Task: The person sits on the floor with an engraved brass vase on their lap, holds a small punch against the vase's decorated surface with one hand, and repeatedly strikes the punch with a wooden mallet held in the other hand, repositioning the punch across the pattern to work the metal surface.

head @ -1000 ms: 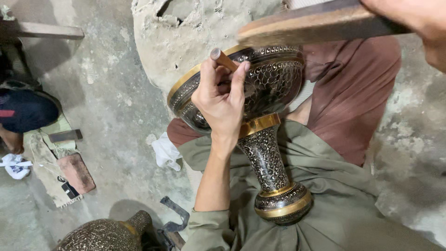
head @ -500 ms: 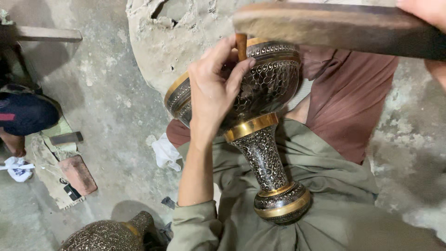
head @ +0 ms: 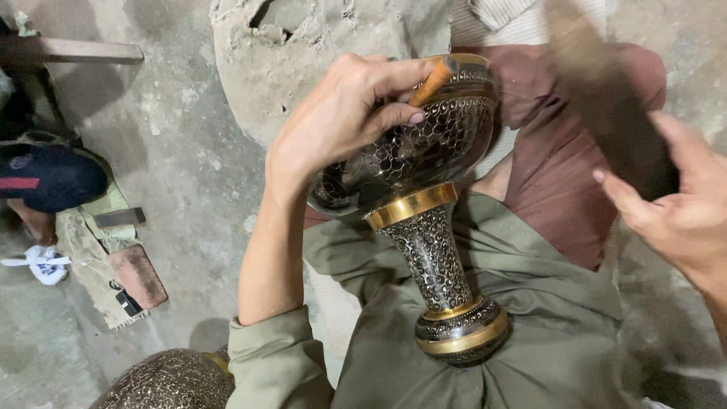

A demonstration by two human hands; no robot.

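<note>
An ornate dark metal vase [head: 424,197] with gold bands lies tilted across my lap, its base toward me and its wide bowl away. My left hand [head: 344,121] rests on the bowl and pinches a short orange-brown chisel [head: 432,82] against the rim. My right hand [head: 678,212] grips the handle of a dark wooden mallet [head: 606,91], blurred, raised at the upper right above the vase.
A rough stone block [head: 303,45] stands just beyond the vase. A second patterned vase [head: 170,382] sits at the bottom left. Another person's dark-clothed leg [head: 49,178], a mat with small tools [head: 113,265] and a wooden plank [head: 72,51] are at the left.
The mallet has swung from lying level across the top to a steep tilt at the upper right. My left hand and the chisel have shifted slightly along the bowl's rim.
</note>
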